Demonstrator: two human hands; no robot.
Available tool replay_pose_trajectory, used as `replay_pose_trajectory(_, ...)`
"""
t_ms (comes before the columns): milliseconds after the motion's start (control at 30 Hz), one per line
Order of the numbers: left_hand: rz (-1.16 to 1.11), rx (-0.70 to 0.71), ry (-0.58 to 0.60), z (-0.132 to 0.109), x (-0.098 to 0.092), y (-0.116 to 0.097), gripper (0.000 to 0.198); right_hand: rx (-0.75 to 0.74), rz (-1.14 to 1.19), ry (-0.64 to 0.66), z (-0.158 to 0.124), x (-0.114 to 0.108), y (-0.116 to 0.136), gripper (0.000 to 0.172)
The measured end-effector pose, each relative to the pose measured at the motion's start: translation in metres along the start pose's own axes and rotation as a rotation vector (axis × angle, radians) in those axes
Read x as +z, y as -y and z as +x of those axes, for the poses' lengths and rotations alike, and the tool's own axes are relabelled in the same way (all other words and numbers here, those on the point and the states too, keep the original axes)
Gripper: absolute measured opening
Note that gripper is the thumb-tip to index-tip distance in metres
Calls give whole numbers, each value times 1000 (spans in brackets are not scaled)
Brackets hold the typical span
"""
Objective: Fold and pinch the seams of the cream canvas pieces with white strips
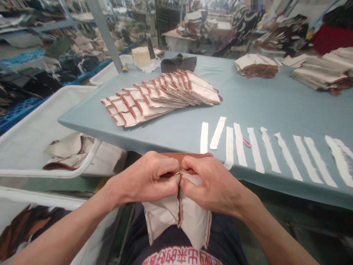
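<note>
Across a broad blue-green table (pixel 248 95) lie narrow white strips (pixel 256 151); by its edge, my left hand (pixel 153 176) and right hand (pixel 211 182) pinch a cream, brown-trimmed fabric piece (pixel 164 217).

My left hand (pixel 154 180) and right hand (pixel 212 184) are bare, as are my forearms (pixel 82 224). My top (pixel 171 240) is dark navy, printed with a curved row of bold, pinkish-red lettering (pixel 182 256) edged in white.

Red Chinese lettering (pixel 179 256), pale-edged, on the person's dark garment (pixel 173 236), near centre — inverted, partly cut off at the near edge. Characters 的 and 好 legible — remainder uncertain.
</note>
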State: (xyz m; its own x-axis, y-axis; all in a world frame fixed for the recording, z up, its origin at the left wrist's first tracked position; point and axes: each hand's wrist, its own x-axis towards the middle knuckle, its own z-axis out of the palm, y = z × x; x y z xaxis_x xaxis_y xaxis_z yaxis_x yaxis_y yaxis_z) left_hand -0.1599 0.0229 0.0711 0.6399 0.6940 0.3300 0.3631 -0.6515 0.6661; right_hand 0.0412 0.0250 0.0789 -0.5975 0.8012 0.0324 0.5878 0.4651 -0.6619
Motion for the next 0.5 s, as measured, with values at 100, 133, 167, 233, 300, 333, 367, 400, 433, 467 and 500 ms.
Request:
replay_pose_trajectory(100, -42, 44, -98, -2, 9, 5, 27, -33, -17, 26, 1, -1, 6, 20)
replay_pose_trajectory(133, -60, 42, -130, -4, 12, 6, 28, -50, -30, 18, 1, -1, 7, 21)
replay_pose_trajectory(167, -77, 38, -157, -5, 15, 6, 28, -65, -47, 3, 1, -1, 7, 22)
replay_pose_trajectory(233, -91, 28, -189, -9, 18, 6, 28, -89, -80, -30, 0, 1, 6, 21)
replay_pose_trajectory(300, -82, 12, -169, -13, 16, 4, 28, -118, -102, -67, 0, 3, 5, 20)
replay_pose_trajectory(333, -72, -5, -142, -15, 14, 3, 28, -132, -111, -84, 0, 4, 5, 19)
replay_pose_trajectory(367, -57, -33, -111, -17, 11, 2, 28, -142, -120, -97, 0, 5, 5, 18)
replay_pose_trajectory(400, -41, -69, -80, -18, 7, 0, 27, -147, -132, -101, 0, 6, 5, 17)
replay_pose_trajectory(433, -29, -111, -52, -19, 4, -1, 24, -149, -144, -100, 0, 7, 6, 15)
replay_pose_trajectory(467, -21, -151, -27, -20, 0, -3, 21, -151, -155, -95, 0, 7, 6, 14)
replay_pose_trajectory(500, -16, -188, -2, -20, -4, -4, 17, -153, -162, -89, 0, 8, 7, 12)
